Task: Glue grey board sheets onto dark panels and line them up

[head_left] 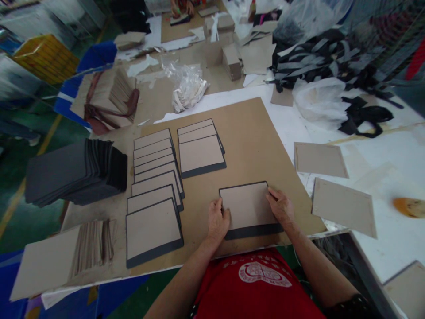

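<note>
A beige cardboard panel lies on a slightly larger dark grey sheet, whose margin shows widest along the near side. My left hand is closed at the panel's left edge, thumb on top. At the right edge, near the far corner, my right hand pinches the same panel. Both rest on a brown board. Left of my hands, several similar panels on grey sheets overlap in a column. A shorter overlapping group lies beyond, to the left of centre.
A thick stack of dark grey sheets and a fanned pile of cardboard panels stand at left. Two loose panels lie at right. Black strips and a clear plastic bag sit farther back. Another person's hands show across the table.
</note>
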A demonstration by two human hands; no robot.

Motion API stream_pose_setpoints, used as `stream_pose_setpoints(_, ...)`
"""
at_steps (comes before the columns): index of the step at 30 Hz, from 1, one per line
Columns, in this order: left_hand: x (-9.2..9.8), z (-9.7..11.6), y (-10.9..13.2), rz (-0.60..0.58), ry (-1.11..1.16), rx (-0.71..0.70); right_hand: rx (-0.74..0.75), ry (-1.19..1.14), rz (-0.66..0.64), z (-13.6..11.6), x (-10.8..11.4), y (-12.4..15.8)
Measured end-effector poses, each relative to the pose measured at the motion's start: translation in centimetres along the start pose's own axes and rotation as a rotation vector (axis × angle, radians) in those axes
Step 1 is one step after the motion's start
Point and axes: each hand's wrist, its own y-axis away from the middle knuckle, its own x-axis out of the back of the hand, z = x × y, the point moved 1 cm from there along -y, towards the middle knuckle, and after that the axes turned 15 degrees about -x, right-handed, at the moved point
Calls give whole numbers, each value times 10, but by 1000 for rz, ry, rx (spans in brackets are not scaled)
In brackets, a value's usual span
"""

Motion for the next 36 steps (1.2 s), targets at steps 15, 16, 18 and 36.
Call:
stream_pose_setpoints(15, -5, -6, 2, 24, -33, -6, 127, 173, 91, -7, -1, 3)
stream_pose_setpoints(16, -5, -7, 2, 26, -31, -11, 134, 181, 92, -8, -1, 3)
stream_pose_setpoints(18, -6, -8, 3, 30, -29, -22, 134, 182, 83, -9, 1, 4)
stream_pose_setpoints(36, 2, 5, -2, -172, -296, -234, 288, 500, -74, -26, 0, 16)
